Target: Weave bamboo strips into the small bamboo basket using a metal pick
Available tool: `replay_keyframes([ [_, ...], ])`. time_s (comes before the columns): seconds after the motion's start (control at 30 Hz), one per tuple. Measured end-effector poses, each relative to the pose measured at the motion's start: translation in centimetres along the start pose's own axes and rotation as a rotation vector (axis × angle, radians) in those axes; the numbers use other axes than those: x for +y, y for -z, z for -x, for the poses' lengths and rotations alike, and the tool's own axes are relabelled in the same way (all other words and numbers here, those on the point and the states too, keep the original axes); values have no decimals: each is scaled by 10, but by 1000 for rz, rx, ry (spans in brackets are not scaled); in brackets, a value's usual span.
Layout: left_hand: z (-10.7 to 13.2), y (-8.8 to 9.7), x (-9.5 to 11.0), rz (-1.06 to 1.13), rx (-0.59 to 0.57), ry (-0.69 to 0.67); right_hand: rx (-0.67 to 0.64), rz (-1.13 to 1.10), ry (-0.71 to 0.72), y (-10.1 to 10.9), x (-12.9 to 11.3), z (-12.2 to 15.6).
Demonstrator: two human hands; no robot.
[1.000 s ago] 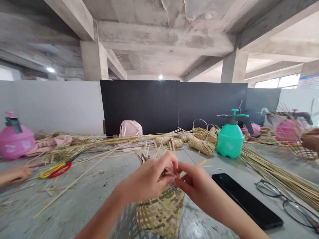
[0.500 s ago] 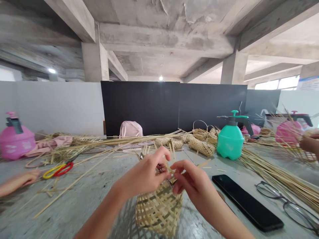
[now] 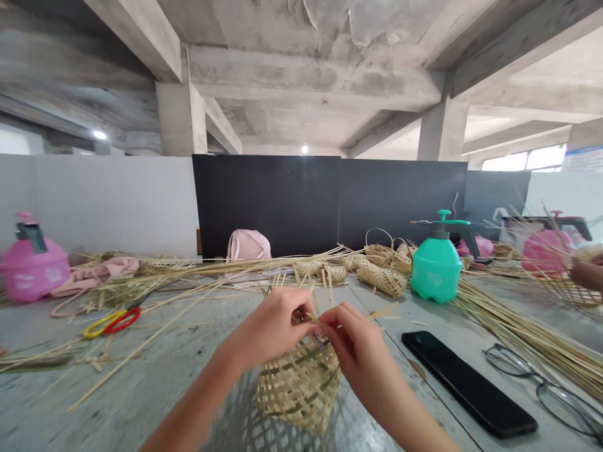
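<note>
A small woven basket (image 3: 299, 392) of pale and greenish bamboo strips stands on the table below my hands, with loose strip ends (image 3: 326, 285) poking up from its rim. My left hand (image 3: 282, 317) is closed at the top of it, thumb and fingers pinching a narrow bamboo strip (image 3: 315, 320). A slim metal tool (image 3: 319, 341) shows beneath that hand; its kind and how it is held are mostly hidden. From the other side, my right hand (image 3: 355, 336) pinches the same strip near the rim, fingertips almost touching the left thumb.
Right of my hands lie a black phone (image 3: 466, 383) and eyeglasses (image 3: 532, 380). A green spray bottle (image 3: 436, 267) stands behind them, beside long bamboo strips (image 3: 532, 333). Scissors (image 3: 112, 322) lie to the left. Woven pieces (image 3: 381, 278) sit farther back. Another person's hand (image 3: 586, 273) is at far right.
My left fingers have come down from their raised position onto the strip, and my right fingers have drawn closer together. At the left, another person's hand has almost wholly left the view.
</note>
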State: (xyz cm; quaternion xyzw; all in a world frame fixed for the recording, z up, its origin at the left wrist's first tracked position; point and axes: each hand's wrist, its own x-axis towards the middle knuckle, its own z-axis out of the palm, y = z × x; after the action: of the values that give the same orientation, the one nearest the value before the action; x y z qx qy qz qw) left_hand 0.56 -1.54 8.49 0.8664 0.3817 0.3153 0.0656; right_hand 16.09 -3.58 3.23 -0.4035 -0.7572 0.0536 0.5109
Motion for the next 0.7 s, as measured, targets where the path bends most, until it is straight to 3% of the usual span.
replay_keyframes([
  [0.4, 0, 11, -5, 58, -89, -128, -50, -101, -12, 1, 13, -3],
  [0.7, -2, 18, -4, 112, -182, -98, -91, -165, -28, 4, 9, -1],
])
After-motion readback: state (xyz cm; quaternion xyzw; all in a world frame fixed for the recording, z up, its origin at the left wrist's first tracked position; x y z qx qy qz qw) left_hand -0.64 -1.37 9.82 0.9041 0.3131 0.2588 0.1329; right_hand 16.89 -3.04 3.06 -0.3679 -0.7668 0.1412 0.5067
